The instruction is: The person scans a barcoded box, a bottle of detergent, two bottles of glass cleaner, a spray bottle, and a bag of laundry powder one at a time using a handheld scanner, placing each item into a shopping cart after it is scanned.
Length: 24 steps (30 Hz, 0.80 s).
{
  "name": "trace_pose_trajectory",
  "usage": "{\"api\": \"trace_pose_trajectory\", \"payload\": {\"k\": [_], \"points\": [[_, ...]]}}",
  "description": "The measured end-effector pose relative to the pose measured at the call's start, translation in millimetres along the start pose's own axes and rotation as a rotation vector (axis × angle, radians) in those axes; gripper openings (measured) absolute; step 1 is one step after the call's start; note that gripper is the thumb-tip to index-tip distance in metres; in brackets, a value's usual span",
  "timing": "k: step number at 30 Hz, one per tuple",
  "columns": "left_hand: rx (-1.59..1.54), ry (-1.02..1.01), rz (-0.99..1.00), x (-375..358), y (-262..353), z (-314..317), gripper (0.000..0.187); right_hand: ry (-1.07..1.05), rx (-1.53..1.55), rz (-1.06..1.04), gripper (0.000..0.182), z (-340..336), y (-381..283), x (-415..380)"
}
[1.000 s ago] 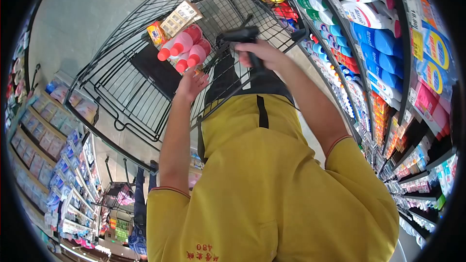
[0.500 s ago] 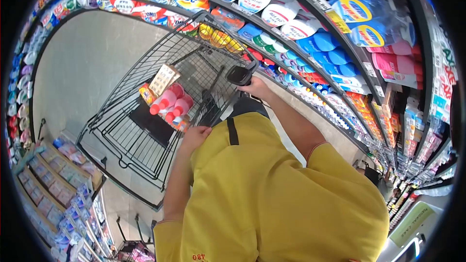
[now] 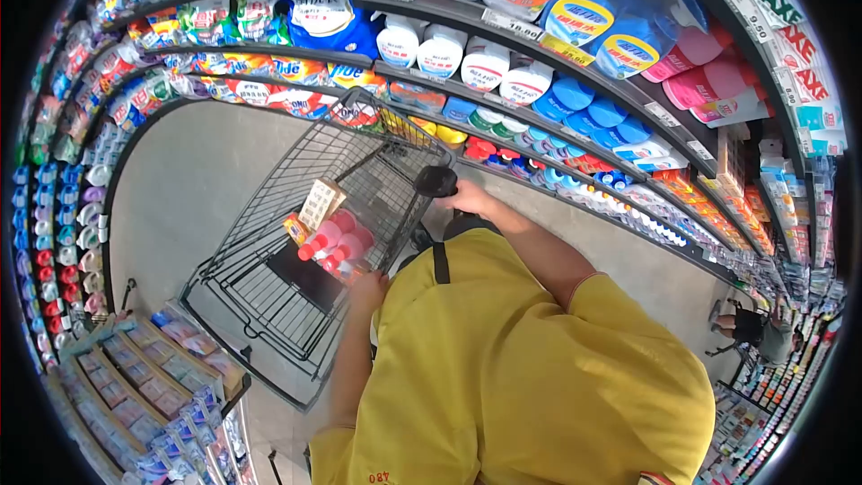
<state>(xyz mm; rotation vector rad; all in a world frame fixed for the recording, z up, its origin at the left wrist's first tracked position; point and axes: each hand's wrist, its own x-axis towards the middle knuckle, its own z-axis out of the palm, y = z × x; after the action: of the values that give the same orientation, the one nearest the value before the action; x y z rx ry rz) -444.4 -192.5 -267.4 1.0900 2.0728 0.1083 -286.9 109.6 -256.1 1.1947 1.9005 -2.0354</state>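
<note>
My right hand [image 3: 470, 200] is shut on a black hand-held scanner [image 3: 437, 181], held over the near right corner of a black wire shopping cart [image 3: 260, 216]. My left hand [image 3: 368, 288] rests at the cart's near rim, right beside several pink bottles with red caps [image 3: 337, 242]. Its fingers look curled, but the grip is too small to make out. A tan printed card [image 3: 321, 204] and a small orange pack [image 3: 296, 229] lie with the bottles in the cart.
Shelves of detergent bottles and refill bags [image 3: 539, 90] curve along the right and top, close to the cart. Low shelves of packets [image 3: 153, 377] stand at the lower left. Grey floor [image 3: 180, 189] lies beyond the cart. Another person [image 3: 750, 328] is far down the aisle.
The view has lifted, showing more shelving above the cart. My left hand went from spread open by the pink bottles down to the cart's near rim. The scanner stays in my right hand.
</note>
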Motion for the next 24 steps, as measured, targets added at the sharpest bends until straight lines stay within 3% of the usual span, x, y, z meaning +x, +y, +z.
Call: {"api": "trace_pose_trajectory", "payload": {"k": [8, 14, 17, 19, 20, 24], "points": [[0.034, 0.120, -0.043, -10.9, -6.2, 6.4, 0.028, -0.079, 0.259, 0.021, 0.034, -55.7, 49.3, -21.3], [0.009, 0.161, -0.057, -6.8, -15.2, 9.7, 0.028, 0.077, 0.397, -0.016, 0.026, -99.0, 22.4, -74.6], [0.006, 0.126, -0.069, 1.8, -10.2, -0.3, 0.028, 0.214, 0.475, -0.235, 0.021, -129.0, -9.5, -100.9], [-0.065, 0.123, 0.040, 17.5, -0.3, -8.4, 0.035, 0.371, 0.465, -0.397, 0.020, -152.5, -31.2, -116.5], [-0.195, 0.047, -0.082, 10.1, 49.4, -50.3, 0.039, 0.466, 0.426, -0.464, 0.024, -163.9, -46.3, -126.6], [-0.311, 0.159, 0.226, 48.1, 118.0, -107.3, 0.040, 0.910, 0.254, -0.663, 0.027, -200.2, -89.3, -164.7]]}}
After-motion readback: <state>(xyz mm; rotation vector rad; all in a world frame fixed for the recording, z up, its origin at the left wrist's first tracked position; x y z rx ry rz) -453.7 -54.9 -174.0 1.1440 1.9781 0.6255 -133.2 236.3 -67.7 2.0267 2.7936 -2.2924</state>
